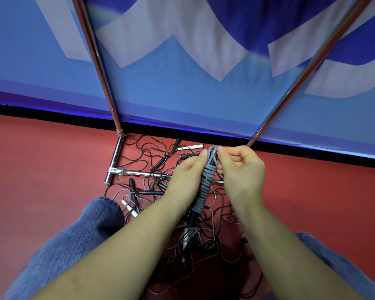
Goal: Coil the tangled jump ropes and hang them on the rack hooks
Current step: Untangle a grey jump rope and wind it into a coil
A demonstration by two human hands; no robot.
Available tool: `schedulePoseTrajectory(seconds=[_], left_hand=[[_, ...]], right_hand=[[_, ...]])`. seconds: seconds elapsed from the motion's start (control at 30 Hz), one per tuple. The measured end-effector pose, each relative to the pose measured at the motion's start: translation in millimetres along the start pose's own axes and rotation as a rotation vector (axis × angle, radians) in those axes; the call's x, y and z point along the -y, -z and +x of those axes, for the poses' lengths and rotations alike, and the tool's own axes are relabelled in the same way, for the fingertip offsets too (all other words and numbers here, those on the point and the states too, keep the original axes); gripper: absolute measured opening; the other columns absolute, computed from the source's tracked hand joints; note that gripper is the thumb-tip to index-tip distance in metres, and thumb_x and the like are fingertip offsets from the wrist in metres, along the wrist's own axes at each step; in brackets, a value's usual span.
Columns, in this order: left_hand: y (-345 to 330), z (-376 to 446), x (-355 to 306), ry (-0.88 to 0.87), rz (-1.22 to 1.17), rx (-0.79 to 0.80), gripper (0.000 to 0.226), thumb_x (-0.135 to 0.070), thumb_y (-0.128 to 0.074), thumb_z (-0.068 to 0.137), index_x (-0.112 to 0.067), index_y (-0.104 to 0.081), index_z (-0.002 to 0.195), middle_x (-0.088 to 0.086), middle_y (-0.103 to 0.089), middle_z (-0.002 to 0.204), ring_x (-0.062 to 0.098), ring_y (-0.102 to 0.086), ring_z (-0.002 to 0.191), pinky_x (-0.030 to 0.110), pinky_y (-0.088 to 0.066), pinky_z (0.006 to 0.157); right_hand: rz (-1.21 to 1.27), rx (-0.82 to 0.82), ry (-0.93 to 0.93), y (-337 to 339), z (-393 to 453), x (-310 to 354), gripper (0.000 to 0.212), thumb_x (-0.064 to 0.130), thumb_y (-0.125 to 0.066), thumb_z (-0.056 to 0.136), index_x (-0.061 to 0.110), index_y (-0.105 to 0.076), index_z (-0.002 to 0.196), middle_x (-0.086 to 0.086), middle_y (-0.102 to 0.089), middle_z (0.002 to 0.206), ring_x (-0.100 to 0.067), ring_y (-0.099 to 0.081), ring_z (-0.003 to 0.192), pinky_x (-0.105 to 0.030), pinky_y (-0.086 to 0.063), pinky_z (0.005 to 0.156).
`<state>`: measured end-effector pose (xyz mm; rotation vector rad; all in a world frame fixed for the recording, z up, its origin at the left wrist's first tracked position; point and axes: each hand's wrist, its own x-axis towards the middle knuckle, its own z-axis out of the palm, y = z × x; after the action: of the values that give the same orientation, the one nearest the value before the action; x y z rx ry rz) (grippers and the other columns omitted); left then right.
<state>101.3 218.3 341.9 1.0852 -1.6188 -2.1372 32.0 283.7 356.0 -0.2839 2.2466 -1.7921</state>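
A grey jump rope [206, 184] is wound into a tight bundle, its turns wrapped around its own length, with a small loop at the top. My left hand [187, 176] grips the bundle from the left. My right hand [239, 167] pinches the rope near the top loop from the right. A dark handle sticks out of the bundle's lower end. Below my hands a tangle of black and grey ropes [152, 156] with black and white handles lies on the red floor. The rack hooks are out of view.
The chrome rack base [117, 161] lies on the floor among the ropes. Two chrome uprights [95, 59] [310, 66] rise left and right. A blue and white banner [182, 87] hangs behind. My knees in blue jeans [91, 230] flank the pile.
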Motion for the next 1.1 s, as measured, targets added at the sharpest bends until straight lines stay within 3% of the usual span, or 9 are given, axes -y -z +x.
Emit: schedulePoseTrajectory(seconds=[0.17, 0.3, 0.4, 0.53, 0.67, 0.73, 0.9, 0.97, 1.1], left_hand=[[5, 5, 4, -0.054, 0.096, -0.048, 0.039, -0.049, -0.047, 0.095, -0.018, -0.069, 0.085, 0.001, -0.066, 0.078, 0.011, -0.057, 0.068, 0.026, -0.047, 0.067], [11, 8, 9, -0.159, 0.227, -0.092, 0.038, -0.048, -0.051, 0.093, -0.013, -0.067, 0.092, 0.01, -0.067, 0.085, 0.009, -0.053, 0.07, 0.033, -0.049, 0.078], [14, 9, 11, -0.2, 0.353, -0.116, 0.035, -0.059, -0.053, 0.085, -0.026, -0.063, 0.088, -0.012, -0.058, 0.066, 0.012, -0.05, 0.064, 0.039, -0.048, 0.074], [16, 6, 8, -0.205, 0.558, -0.093, 0.025, -0.057, -0.051, 0.089, -0.033, -0.056, 0.092, -0.008, -0.055, 0.064, 0.018, -0.052, 0.068, 0.035, -0.046, 0.069], [17, 3, 1, -0.205, 0.721, 0.004, 0.029, -0.057, -0.051, 0.089, -0.031, -0.051, 0.101, -0.007, -0.055, 0.07, 0.017, -0.052, 0.07, 0.032, -0.039, 0.063], [18, 5, 1, -0.194, 0.717, 0.051, 0.029, -0.057, -0.054, 0.088, -0.03, -0.051, 0.101, -0.008, -0.055, 0.071, 0.016, -0.051, 0.068, 0.033, -0.04, 0.064], [23, 10, -4, -0.155, 0.446, 0.127, 0.024, -0.044, -0.066, 0.085, -0.027, -0.062, 0.101, 0.006, -0.067, 0.097, 0.02, -0.061, 0.084, 0.044, -0.048, 0.086], [23, 10, -3, -0.178, 0.41, 0.116, 0.028, -0.045, -0.07, 0.081, -0.025, -0.064, 0.099, 0.009, -0.067, 0.098, 0.021, -0.059, 0.08, 0.046, -0.048, 0.087], [24, 8, -3, -0.218, 0.508, 0.0, 0.034, -0.061, -0.062, 0.071, -0.033, -0.06, 0.092, -0.007, -0.065, 0.079, 0.018, -0.06, 0.077, 0.04, -0.051, 0.074]], right_hand=[[-0.015, 0.117, 0.089, 0, -11, 4, 0.026, 0.014, -0.06, 0.091, 0.034, -0.067, 0.076, 0.025, -0.067, 0.066, 0.005, -0.066, 0.07, -0.01, -0.049, 0.067], [-0.071, 0.206, 0.089, 2, -9, 8, 0.013, 0.014, -0.062, 0.089, 0.017, -0.075, 0.092, 0.031, -0.064, 0.065, 0.015, -0.062, 0.072, -0.003, -0.045, 0.069], [-0.076, 0.192, 0.007, 4, -4, 7, 0.011, 0.018, -0.067, 0.086, 0.024, -0.072, 0.093, 0.016, -0.071, 0.075, -0.001, -0.068, 0.078, -0.023, -0.054, 0.081], [-0.086, 0.183, -0.161, 9, 4, 6, 0.023, 0.021, -0.075, 0.077, 0.027, -0.06, 0.094, 0.001, -0.071, 0.082, -0.014, -0.069, 0.08, -0.037, -0.055, 0.084], [0.085, 0.239, -0.395, 15, 12, 12, 0.027, 0.004, -0.065, 0.084, 0.011, -0.058, 0.109, -0.008, -0.068, 0.088, -0.013, -0.067, 0.071, -0.025, -0.057, 0.071], [0.1, 0.251, -0.393, 18, 13, 12, 0.026, 0.0, -0.061, 0.085, 0.011, -0.056, 0.109, -0.009, -0.067, 0.086, -0.013, -0.066, 0.068, -0.019, -0.056, 0.064], [0.068, 0.291, -0.273, 20, 11, 10, 0.023, -0.002, -0.061, 0.086, 0.017, -0.059, 0.099, -0.008, -0.067, 0.088, -0.015, -0.067, 0.076, -0.022, -0.057, 0.073], [0.115, 0.329, -0.259, 20, 10, 12, 0.024, -0.003, -0.059, 0.087, 0.02, -0.061, 0.092, -0.006, -0.068, 0.087, -0.013, -0.066, 0.077, -0.02, -0.056, 0.072], [0.1, 0.329, -0.15, 15, 2, 16, 0.014, 0.005, -0.066, 0.084, 0.015, -0.065, 0.094, -0.005, -0.071, 0.091, -0.005, -0.066, 0.073, -0.013, -0.054, 0.066]])
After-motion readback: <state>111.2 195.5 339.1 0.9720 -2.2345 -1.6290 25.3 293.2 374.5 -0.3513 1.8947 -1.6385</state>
